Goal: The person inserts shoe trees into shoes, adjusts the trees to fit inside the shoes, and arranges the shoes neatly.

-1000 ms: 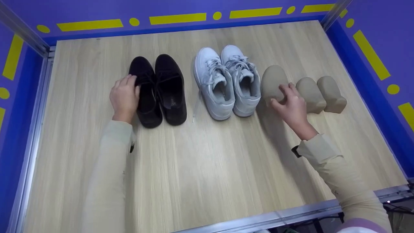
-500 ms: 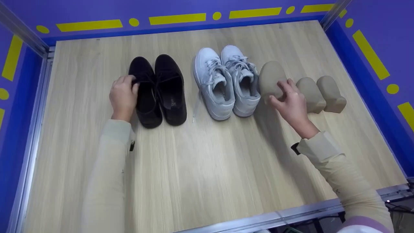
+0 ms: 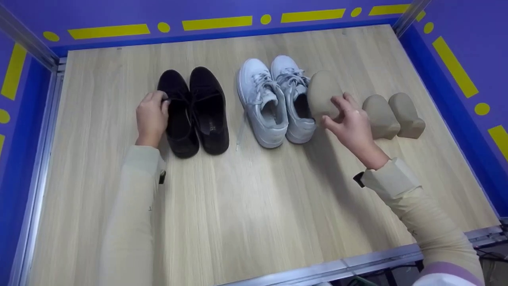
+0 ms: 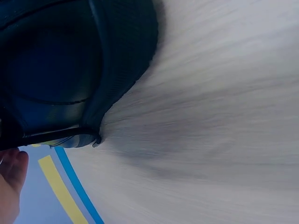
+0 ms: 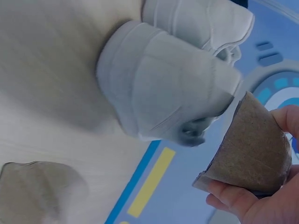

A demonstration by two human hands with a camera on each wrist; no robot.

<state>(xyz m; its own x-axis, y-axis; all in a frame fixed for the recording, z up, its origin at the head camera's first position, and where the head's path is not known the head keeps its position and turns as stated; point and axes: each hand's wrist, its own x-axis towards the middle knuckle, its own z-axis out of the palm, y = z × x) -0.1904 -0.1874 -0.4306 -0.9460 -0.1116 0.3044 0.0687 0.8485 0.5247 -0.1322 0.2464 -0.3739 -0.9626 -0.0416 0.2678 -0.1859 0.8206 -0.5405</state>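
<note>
My right hand (image 3: 351, 125) holds a beige moulded shoe insert (image 3: 323, 95) between thumb and fingers, raised over the wood-patterned board beside the right white sneaker (image 3: 303, 121). In the right wrist view, the insert (image 5: 252, 142) shows a brown hollow shell with a rough edge. Its mate-like left white sneaker (image 3: 270, 127) stands alongside. My left hand (image 3: 152, 117) is at the outer side of the left black shoe (image 3: 183, 137), near its opening; fingertips appear to touch it, but whether they grip is unclear. The left wrist view shows this black shoe (image 4: 56, 60) close up, hiding most of the hand.
Two more beige inserts lie to the right, one nearer (image 3: 381, 117) and one farther (image 3: 405, 115). The right black shoe (image 3: 214, 135) stands against its pair. Blue walls (image 3: 222, 8) with yellow marks border the board (image 3: 246, 206). A white lace trails beside the left sneaker.
The insert in my right hand has moved left and slightly up, to in front of the right white sneaker's opening. My left hand has barely shifted.
</note>
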